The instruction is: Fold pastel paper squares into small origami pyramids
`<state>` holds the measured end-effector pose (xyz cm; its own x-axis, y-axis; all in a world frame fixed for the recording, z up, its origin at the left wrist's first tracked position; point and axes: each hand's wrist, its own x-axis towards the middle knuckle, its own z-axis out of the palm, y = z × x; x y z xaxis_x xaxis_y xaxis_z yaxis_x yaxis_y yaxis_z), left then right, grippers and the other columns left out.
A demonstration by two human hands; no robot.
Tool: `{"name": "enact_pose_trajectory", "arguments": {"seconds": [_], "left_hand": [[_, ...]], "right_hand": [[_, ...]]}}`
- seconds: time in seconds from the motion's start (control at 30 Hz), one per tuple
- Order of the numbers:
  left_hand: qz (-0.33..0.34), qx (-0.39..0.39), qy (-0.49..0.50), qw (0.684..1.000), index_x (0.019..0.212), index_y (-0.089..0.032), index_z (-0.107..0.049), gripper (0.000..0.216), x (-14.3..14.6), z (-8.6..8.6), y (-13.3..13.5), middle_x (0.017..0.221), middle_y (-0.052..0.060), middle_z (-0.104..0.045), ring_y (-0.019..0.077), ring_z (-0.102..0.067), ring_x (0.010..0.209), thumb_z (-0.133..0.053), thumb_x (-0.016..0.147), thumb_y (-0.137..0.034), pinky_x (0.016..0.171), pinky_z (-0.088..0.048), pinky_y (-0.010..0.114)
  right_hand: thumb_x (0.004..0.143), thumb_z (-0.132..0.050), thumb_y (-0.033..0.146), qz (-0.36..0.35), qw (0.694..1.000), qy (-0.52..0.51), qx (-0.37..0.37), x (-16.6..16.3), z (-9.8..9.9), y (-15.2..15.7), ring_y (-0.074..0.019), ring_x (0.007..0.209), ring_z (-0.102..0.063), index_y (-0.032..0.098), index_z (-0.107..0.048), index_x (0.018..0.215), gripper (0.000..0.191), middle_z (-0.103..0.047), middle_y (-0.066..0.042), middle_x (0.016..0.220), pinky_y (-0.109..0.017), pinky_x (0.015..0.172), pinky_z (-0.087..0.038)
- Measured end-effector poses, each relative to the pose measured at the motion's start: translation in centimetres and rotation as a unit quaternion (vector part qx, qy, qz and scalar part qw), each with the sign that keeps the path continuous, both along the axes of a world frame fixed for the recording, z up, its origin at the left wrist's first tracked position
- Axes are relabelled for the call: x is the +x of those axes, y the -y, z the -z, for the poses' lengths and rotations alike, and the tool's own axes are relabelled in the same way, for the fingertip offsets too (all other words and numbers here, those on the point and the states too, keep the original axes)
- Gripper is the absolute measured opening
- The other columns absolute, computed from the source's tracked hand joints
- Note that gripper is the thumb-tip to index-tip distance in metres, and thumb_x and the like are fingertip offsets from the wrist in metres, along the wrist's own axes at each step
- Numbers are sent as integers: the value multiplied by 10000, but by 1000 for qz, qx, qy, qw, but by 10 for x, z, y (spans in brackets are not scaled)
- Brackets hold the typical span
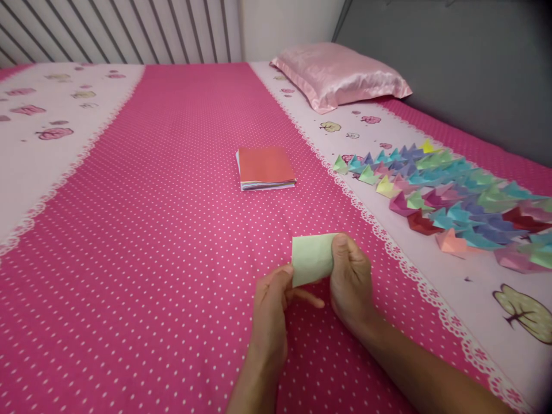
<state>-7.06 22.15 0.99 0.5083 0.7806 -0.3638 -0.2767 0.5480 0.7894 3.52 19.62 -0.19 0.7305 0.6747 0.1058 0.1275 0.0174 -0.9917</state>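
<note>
A small pale green piece of folded paper [314,259] is held up just above the pink bedsheet. My right hand [351,279] pinches its right edge, thumb on the near face. At the lower left corner, my left hand [273,299] grips the paper between thumb and fingers, with one finger stretched out beneath it. Beyond my hands lies a stack of square paper [267,167] with an orange-red sheet on top. To the right, several rows of folded paper boats [457,201] in many colours stand on the sheet.
The bed is covered by a pink dotted sheet [172,241] with pale printed bands. A pink satin pillow [338,75] rests at the back right, near a grey headboard [457,69]. A striped wall or panel [121,31] rises behind the bed.
</note>
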Motion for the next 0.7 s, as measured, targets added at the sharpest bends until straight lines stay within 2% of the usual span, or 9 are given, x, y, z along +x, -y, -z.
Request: {"name": "enact_pose_trajectory", "arguments": {"seconds": [0.23,0.37,0.5,0.57,0.63,0.7], "left_hand": [[37,12,36,999,809,-133,-696,267,-3,-2,-1,891,66,-692,172,-642,652,-448,812,-232,680,-478,296],[57,-42,69,995,910,-157,-698,257,-2,-2,-3,965,59,-696,186,-641,791,-480,777,-183,717,-491,283],[88,-81,60,991,969,-138,-693,242,-1,-2,-3,919,84,-708,186,-648,791,-561,774,-195,753,-493,289],[93,-91,54,990,946,-120,-700,223,-1,-1,-3,917,99,-710,195,-651,823,-608,763,-207,786,-487,292],[74,-99,41,992,930,-111,-702,230,-1,-1,-4,935,110,-710,208,-648,865,-629,766,-255,808,-482,301],[23,-101,20,994,939,-114,-693,270,-1,-2,-4,947,113,-710,220,-648,887,-632,769,-315,813,-484,318]], "right_hand": [[912,-378,459,-12,1000,18,-10,0,-1,2,-85,449,-361,201,-422,617,395,-399,55,516,-186,383,-302],[928,-364,417,-29,996,80,3,-1,-2,5,-85,450,-379,198,-444,622,386,-409,54,515,-189,394,-310],[938,-363,368,-64,991,118,27,2,-3,6,-93,476,-433,200,-528,696,337,-486,40,571,-197,423,-351],[934,-379,339,-94,984,145,37,6,-4,4,-111,572,-512,209,-579,792,277,-567,16,683,-217,507,-419],[921,-406,304,-117,973,192,54,13,-9,2,-155,812,-579,229,-599,962,211,-621,-21,895,-282,714,-474],[896,-436,260,-144,956,247,66,20,-15,2,-204,1090,-507,258,-547,1144,272,-579,-47,1134,-383,931,-404]]}}
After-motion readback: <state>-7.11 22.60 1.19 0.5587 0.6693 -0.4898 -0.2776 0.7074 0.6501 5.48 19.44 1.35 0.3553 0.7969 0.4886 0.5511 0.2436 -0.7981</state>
